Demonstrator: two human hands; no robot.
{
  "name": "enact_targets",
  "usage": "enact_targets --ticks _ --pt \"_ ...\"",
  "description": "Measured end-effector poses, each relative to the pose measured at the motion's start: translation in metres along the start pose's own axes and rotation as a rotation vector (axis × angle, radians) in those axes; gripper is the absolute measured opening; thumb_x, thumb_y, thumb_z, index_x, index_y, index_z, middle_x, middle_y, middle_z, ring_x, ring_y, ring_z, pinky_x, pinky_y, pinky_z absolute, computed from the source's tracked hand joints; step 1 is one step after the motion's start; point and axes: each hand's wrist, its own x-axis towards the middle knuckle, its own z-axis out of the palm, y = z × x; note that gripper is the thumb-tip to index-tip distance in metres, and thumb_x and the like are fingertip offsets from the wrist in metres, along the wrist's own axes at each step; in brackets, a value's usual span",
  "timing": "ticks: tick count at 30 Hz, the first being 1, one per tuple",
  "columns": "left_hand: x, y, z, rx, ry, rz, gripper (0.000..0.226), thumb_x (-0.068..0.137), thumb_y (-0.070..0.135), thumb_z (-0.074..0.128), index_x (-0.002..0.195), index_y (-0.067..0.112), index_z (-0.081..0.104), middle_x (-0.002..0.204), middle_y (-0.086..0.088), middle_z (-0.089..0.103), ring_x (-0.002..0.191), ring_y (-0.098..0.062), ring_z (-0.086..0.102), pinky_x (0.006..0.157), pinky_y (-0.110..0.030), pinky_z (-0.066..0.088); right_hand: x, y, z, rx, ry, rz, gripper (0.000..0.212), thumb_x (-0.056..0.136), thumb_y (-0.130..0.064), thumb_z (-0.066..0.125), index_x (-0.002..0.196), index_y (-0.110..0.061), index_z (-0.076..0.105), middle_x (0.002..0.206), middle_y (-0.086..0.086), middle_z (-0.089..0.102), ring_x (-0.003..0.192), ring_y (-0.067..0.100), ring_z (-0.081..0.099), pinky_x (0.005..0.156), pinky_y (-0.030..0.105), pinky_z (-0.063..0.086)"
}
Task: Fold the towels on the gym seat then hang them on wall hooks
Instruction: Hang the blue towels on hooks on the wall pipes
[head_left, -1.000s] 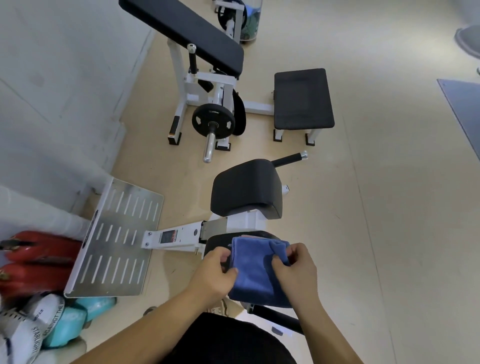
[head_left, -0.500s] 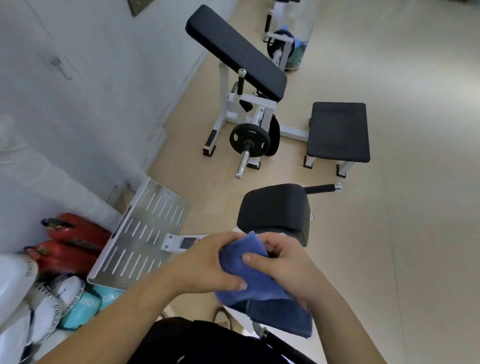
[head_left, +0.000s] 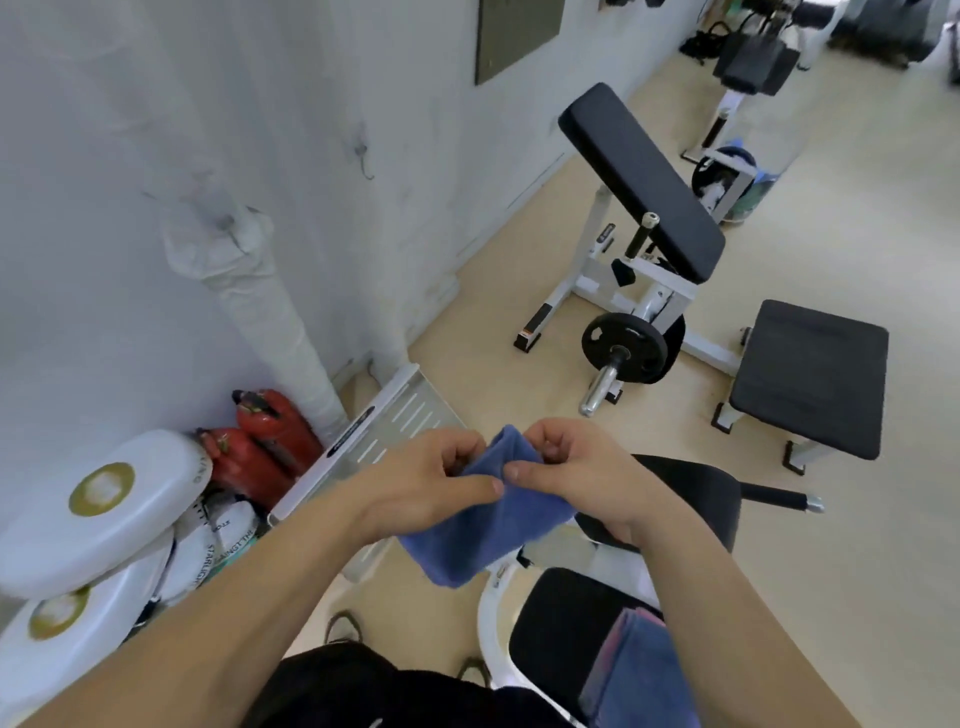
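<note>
fingers (head_left: 470, 486) of my left hand (head_left: 415, 486) and of my right hand (head_left: 576, 467) are both pinched shut on the top edge of the folded blue terry towel (head_left: 483, 535), thumbs nearly meeting in the middle. it hangs in the air between the hands, clear of the black padded gym seat (head_left: 561, 623) below and to the right. another blue towel with a pinkish edge (head_left: 631, 670) lies on that seat by my right forearm.

i judge the folding of this towel to be finished and the hanging step to be in hand. on the pale wall (head_left: 130, 156) up to the left i see one small metal hook (head_left: 363, 161), well apart from the towel. the next move calls for carrying the towel up to it and finding a loop or corner to catch on the hook without letting the fold drop open.

whether the towel has a hanging loop i cannot tell; my fingers cover that edge. a second hook may sit near the wrapped white pipe (head_left: 260, 291), but it is too blurred to say. the seat's towel is cut off by the lower edge, so i cannot say if it is folded.
</note>
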Motion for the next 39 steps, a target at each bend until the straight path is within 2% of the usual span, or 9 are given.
enact_targets --ticks 5,9,12,16,19,25,29,34,39 --pt "0.003 0.001 -0.003 -0.178 0.055 -0.067 0.022 0.090 0.024 0.067 0.077 0.016 0.052 0.067 0.003 0.052 0.063 -0.010 0.050 0.067 -0.030 0.042 -0.005 0.014 0.006 0.181 0.055 -0.028 0.048 0.082 -0.043 0.081 0.110 -0.007 0.065 0.108 0.029 0.068 0.093 0.041 0.066 0.090 0.061 0.053" --pt "-0.008 0.017 -0.023 -0.429 0.102 -0.060 0.036 0.083 0.029 0.066 0.095 -0.003 0.054 0.082 -0.008 0.058 0.078 -0.020 0.056 0.075 -0.039 0.046 -0.015 0.038 0.010 0.196 -0.122 0.102 0.040 0.083 -0.021 0.086 0.119 -0.016 0.068 0.114 0.008 0.075 0.107 0.023 0.072 0.095 0.040 0.059" --pt "-0.014 0.030 -0.042 -0.563 0.226 -0.063 0.038 0.078 0.030 0.067 0.098 -0.002 0.061 0.087 -0.012 0.063 0.083 -0.024 0.059 0.080 -0.041 0.046 -0.013 0.072 0.022 0.136 -0.228 0.245 0.040 0.077 -0.022 0.090 0.114 -0.017 0.075 0.114 0.005 0.078 0.112 0.021 0.073 0.102 0.041 0.056" --pt "-0.026 0.013 -0.060 -0.237 0.444 -0.065 0.018 0.084 0.032 0.070 0.078 0.018 0.060 0.071 0.002 0.059 0.069 -0.015 0.054 0.067 -0.033 0.041 -0.014 0.113 0.040 0.359 -0.141 0.380 0.055 0.074 -0.021 0.090 0.125 -0.010 0.071 0.119 0.011 0.076 0.115 0.029 0.071 0.100 0.042 0.056" --pt "-0.041 -0.016 -0.071 -0.123 0.523 -0.102 0.008 0.097 0.019 0.064 0.101 0.026 0.066 0.089 0.009 0.072 0.078 -0.009 0.065 0.068 -0.025 0.046 -0.007 0.108 0.047 0.649 -0.068 0.360 0.033 0.092 -0.011 0.072 0.124 -0.003 0.070 0.121 0.019 0.074 0.115 0.036 0.071 0.103 0.050 0.054" --pt "-0.053 -0.066 -0.081 0.030 0.589 -0.245 0.010 0.097 0.019 0.057 0.093 0.017 0.065 0.087 -0.001 0.070 0.084 -0.018 0.063 0.074 -0.032 0.048 0.027 0.050 0.083 0.395 0.227 0.269 0.027 0.087 -0.016 0.074 0.108 -0.001 0.066 0.092 0.022 0.074 0.081 0.033 0.072 0.070 0.041 0.058" --pt "-0.046 -0.087 -0.090 0.078 0.648 -0.247 0.011 0.094 0.021 0.054 0.087 0.016 0.060 0.079 -0.003 0.068 0.078 -0.022 0.063 0.073 -0.034 0.052 0.056 0.003 0.115 0.329 0.193 0.171 0.016 0.091 -0.022 0.073 0.097 -0.007 0.071 0.091 0.018 0.076 0.085 0.032 0.075 0.066 0.044 0.062" --pt "-0.034 -0.092 -0.094 0.111 0.555 -0.110 0.039 0.098 0.037 0.049 0.133 0.052 0.051 0.103 0.011 0.076 0.092 -0.010 0.069 0.086 -0.031 0.056 0.106 -0.053 0.167 0.420 0.117 0.190 0.029 0.105 -0.029 0.057 0.103 -0.005 0.072 0.094 0.020 0.078 0.088 0.035 0.076 0.067 0.042 0.062" --pt "-0.022 -0.101 -0.121 0.274 0.505 -0.014 0.059 0.105 0.037 0.044 0.158 0.046 0.022 0.152 0.017 0.043 0.124 -0.011 0.053 0.093 -0.020 0.044 0.145 -0.097 0.187 0.529 0.161 0.236 0.033 0.106 -0.038 0.051 0.099 -0.025 0.081 0.099 0.010 0.081 0.089 0.023 0.078 0.070 0.038 0.060"
